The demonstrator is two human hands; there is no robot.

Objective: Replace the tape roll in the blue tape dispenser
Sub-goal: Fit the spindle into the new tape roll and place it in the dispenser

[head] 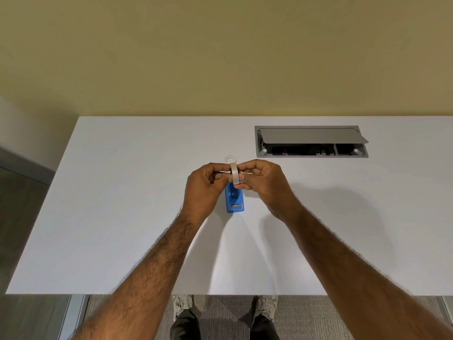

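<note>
The blue tape dispenser [234,201] lies on the white table [122,217], its far end hidden behind my hands. Just above it, a whitish tape roll [234,174] stands on edge between my two hands. My left hand [204,185] pinches the roll's hub from the left side. From the right, my right hand [263,179] grips the same roll with thumb and fingers. Beyond the hands a second clear ring, an empty-looking tape core [230,159], lies flat on the table.
A grey cable box [311,142] with its lid tipped open is sunk into the table at the back right. A yellow wall stands behind the table. My shoes and grey carpet show below the table's front edge.
</note>
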